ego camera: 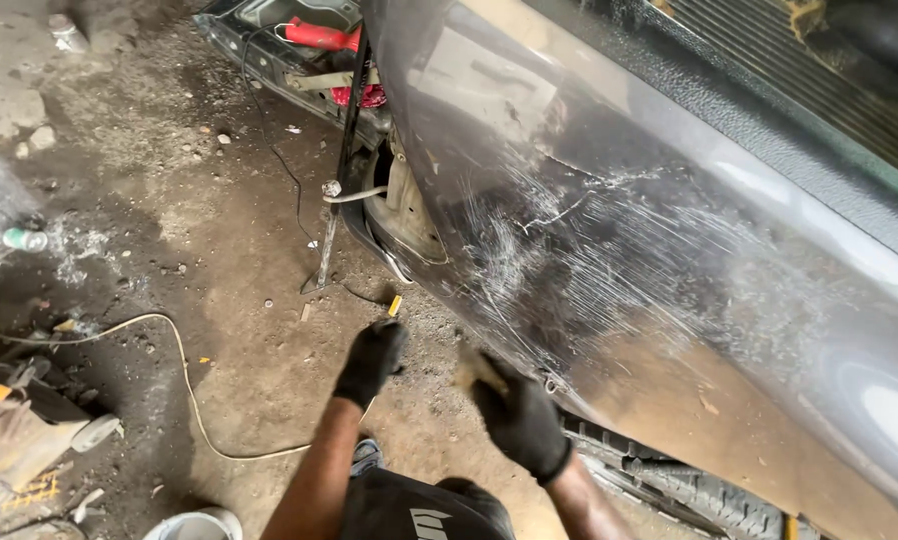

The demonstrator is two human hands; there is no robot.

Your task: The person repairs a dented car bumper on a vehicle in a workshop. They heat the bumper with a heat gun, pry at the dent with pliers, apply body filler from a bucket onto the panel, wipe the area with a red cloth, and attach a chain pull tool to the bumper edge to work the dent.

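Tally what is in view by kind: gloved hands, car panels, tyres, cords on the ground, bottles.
Gloved hands: 2, left hand and right hand
Scratched grey car panel: 1
Tyre: 1
Pale cord on the dirt: 1
Bottle: 1
Total: 6

Bare dirt floor (239, 330) lies open left of the left hand (372, 358); right of the right hand (521, 418) the scratched car panel (609, 250) (tyre (699, 490) below) blocks passage.
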